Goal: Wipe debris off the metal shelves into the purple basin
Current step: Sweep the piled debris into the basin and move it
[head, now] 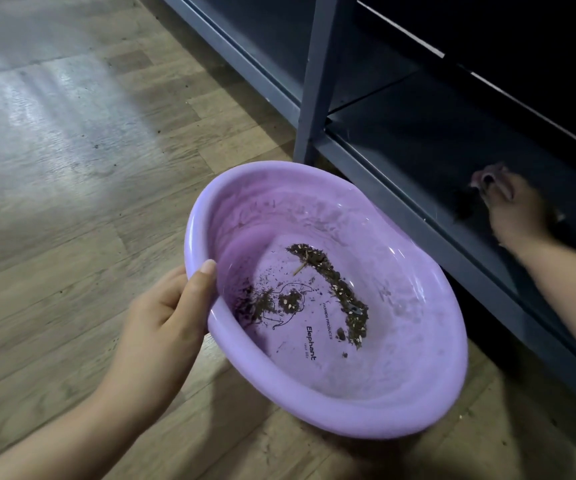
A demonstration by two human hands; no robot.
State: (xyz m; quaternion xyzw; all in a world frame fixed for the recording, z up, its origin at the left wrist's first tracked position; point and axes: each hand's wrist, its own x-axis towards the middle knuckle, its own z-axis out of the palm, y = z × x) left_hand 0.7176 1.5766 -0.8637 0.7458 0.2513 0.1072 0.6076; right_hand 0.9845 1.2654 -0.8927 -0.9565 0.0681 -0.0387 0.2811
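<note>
Left hand: grips the basin rim, thumb inside.
Right hand: on the shelf beside the basin, blurred; grip unclear.
Debris: inside the basin.

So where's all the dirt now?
In the head view, the dirt lies in the bottom of the purple basin, centre frame, which the left hand holds by its rim beside the shelf.

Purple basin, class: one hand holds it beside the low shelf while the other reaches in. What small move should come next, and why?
Probably sweep the right hand toward the shelf's front edge, where the left hand holds the basin tilted, its rim close by. The hand is blurred and seems to rest on a dark clump on the shelf, and the basin already holds debris, so pulling the clump over the edge fits.
</note>
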